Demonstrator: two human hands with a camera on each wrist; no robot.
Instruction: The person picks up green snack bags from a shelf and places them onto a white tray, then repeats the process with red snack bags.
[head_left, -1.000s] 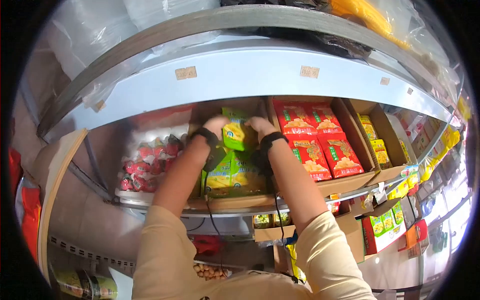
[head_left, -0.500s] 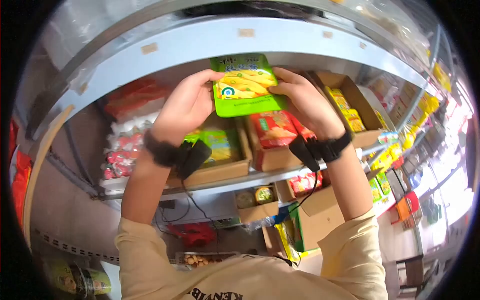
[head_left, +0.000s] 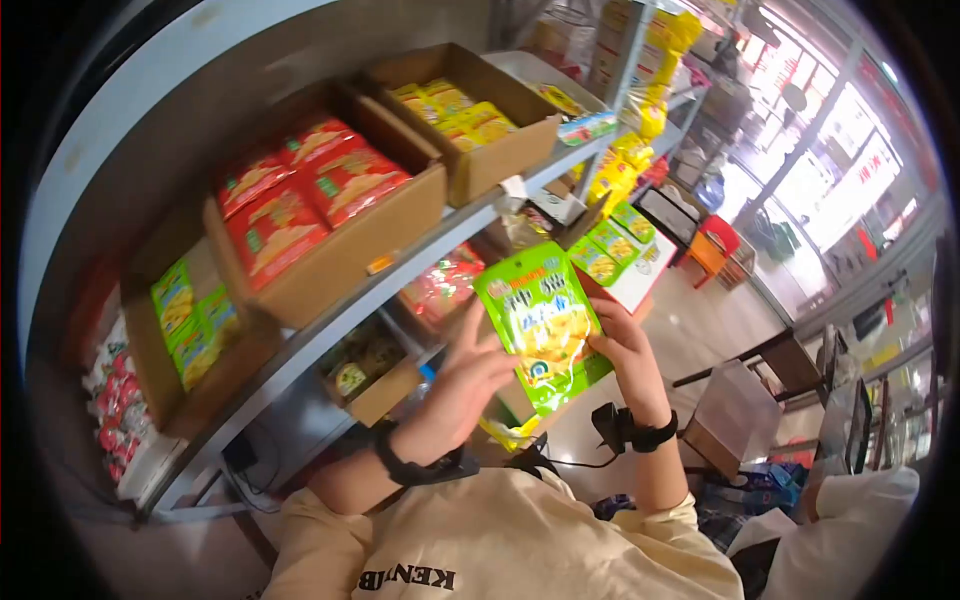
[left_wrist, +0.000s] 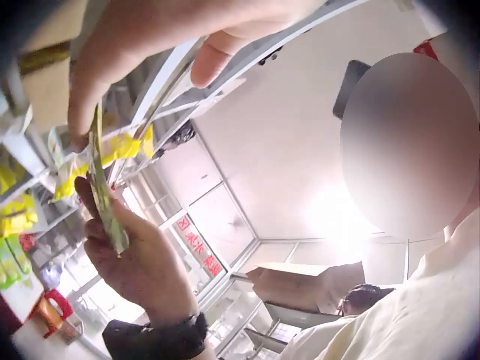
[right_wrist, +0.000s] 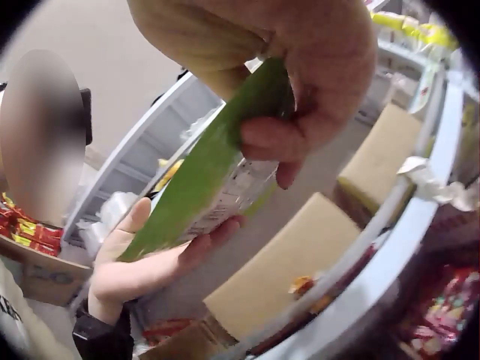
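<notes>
Green packet (head_left: 543, 325) between two hands: the right hand (head_left: 636, 362) pinches one edge; the left hand (head_left: 462, 378), fingers spread, touches the other, red packets (head_left: 352, 182) left of both.

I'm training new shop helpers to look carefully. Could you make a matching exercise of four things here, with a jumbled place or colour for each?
Things:
1. nearest green pouch
2. cardboard box of red packets
3. wristbands
4. shirt

Places or colours:
A. cream with dark lettering
B. between left hand and right hand
C. black
D. on the shelf

Pairs: 1-B, 2-D, 3-C, 4-A
</notes>
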